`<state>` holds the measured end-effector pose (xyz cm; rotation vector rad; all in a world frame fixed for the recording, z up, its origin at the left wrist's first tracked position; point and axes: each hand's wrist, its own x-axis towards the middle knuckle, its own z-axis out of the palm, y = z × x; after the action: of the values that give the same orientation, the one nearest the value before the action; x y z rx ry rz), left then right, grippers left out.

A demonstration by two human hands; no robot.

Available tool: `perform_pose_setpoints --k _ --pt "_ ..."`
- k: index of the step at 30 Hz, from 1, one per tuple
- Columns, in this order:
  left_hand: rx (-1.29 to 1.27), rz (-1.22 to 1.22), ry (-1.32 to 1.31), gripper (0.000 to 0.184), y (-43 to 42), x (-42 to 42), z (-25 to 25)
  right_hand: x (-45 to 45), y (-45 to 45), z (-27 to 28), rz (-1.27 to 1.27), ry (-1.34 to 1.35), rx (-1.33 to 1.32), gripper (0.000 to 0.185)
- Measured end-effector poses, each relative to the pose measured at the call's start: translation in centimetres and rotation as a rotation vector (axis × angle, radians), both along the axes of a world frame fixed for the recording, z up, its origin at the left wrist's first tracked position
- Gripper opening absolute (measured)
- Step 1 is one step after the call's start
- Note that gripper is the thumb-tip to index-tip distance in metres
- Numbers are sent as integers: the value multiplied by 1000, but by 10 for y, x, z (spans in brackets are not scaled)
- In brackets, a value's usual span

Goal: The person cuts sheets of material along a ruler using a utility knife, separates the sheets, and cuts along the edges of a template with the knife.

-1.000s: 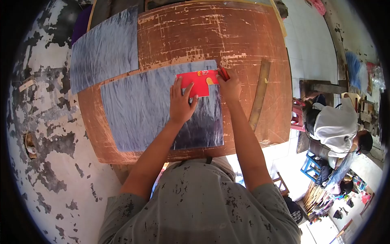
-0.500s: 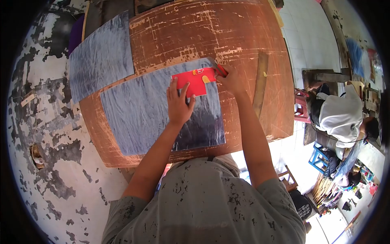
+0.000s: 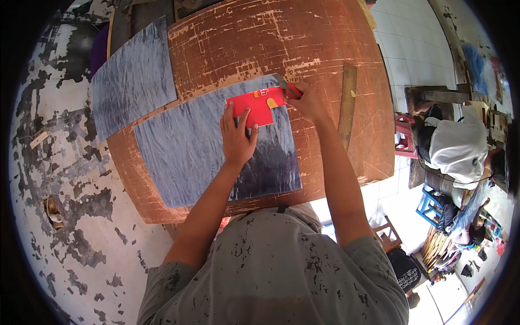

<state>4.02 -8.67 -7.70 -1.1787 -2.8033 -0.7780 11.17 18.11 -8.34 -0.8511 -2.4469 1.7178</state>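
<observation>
A grey-blue marbled sheet lies on the worn brown board. On its upper right rests a red L-shaped template with yellow and white print. My left hand lies on the template with its fingers spread, pressing it against the sheet. My right hand is closed around a red-handled knife, whose grey blade points up and left at the template's upper right corner, near the sheet's top edge. The blade's very tip is too small to make out.
A second marbled sheet lies at the board's upper left. A long flat wooden strip rests on the brown board to the right. A peeling wall stands at left. Another person in white is at far right, near a blue stool.
The view has shifted slightly. My left hand still presses the template, and the knife in my right hand stays at the template's upper right corner with little visible movement.
</observation>
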Motion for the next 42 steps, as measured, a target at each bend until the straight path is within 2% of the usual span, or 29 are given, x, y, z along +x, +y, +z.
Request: perform_pose_setpoints --k 14,26,32,39,42 --pt "15 -3 -3 55 0 -1 -1 -2 0 -8 -62 1 -50 44" --pt "-12 7 52 53 0 2 -1 -4 -2 11 -50 -70 -30 43" --pt "-69 34 84 53 11 8 1 -1 4 -32 -94 28 -180 42" --pt "-193 81 -5 58 27 13 13 -3 1 18 49 11 -116 36" --pt "-302 138 -19 56 35 16 16 -22 11 51 114 -134 49 39"
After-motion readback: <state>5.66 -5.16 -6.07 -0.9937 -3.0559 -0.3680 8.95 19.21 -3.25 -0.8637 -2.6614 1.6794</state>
